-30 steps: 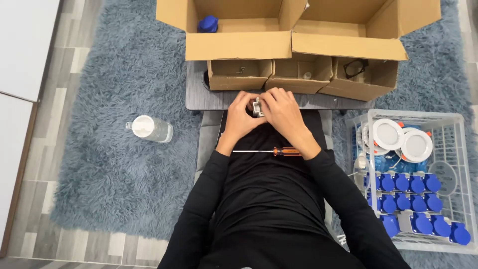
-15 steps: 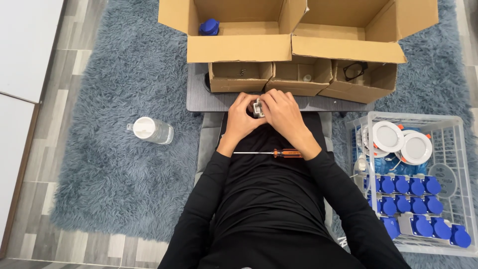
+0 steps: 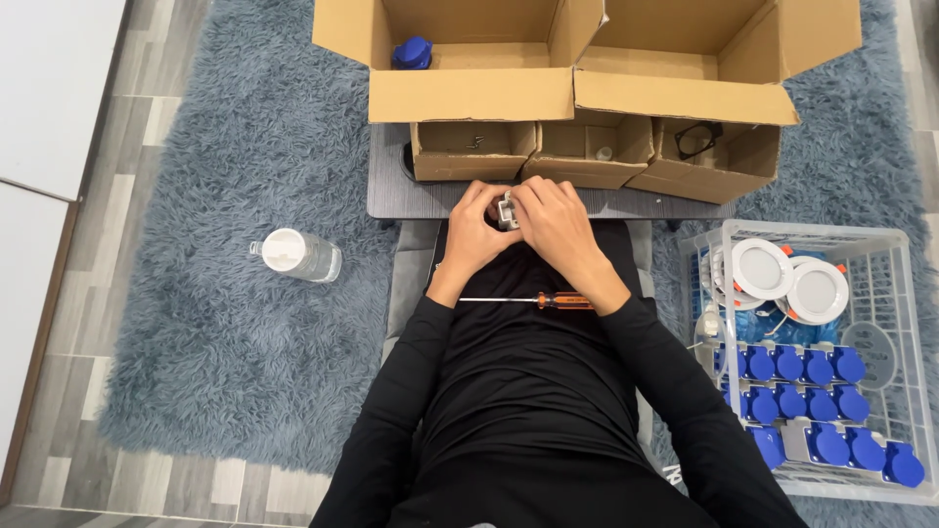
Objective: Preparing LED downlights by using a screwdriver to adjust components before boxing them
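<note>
Seen from above, a person in a black long-sleeved top sits with both hands brought together at the near edge of a low dark grey counter [image 3: 411, 200]. The left hand [image 3: 476, 227] and the right hand [image 3: 556, 223] are cupped around a small grey metal fitting [image 3: 507, 210], gripping it between the fingertips of both, so it lies directly between them, just in front of the body and equally close to each hand. Only a small boxy part of it shows between the fingers. Across the lap, just below the wrists, lies a screwdriver [image 3: 528, 300] with a thin steel shaft and an orange and black handle; its long axis runs left to right, with the handle beside the right forearm and the tip pointing left. Beyond the hands, three small open cardboard trays [image 3: 587, 156] sit on the counter, and behind them a large open cardboard box [image 3: 587, 93] holds a blue plug-like part [image 3: 413, 52] in one corner. On the shaggy blue-grey rug [image 3: 225, 323] to the left lies a clear plastic bottle [image 3: 295, 254] on its side, white cap toward the viewer. To the right stands a white wire basket [image 3: 905, 293] holding round white disc lamps [image 3: 787, 282] and rows of blue plastic caps [image 3: 812, 391].
</note>
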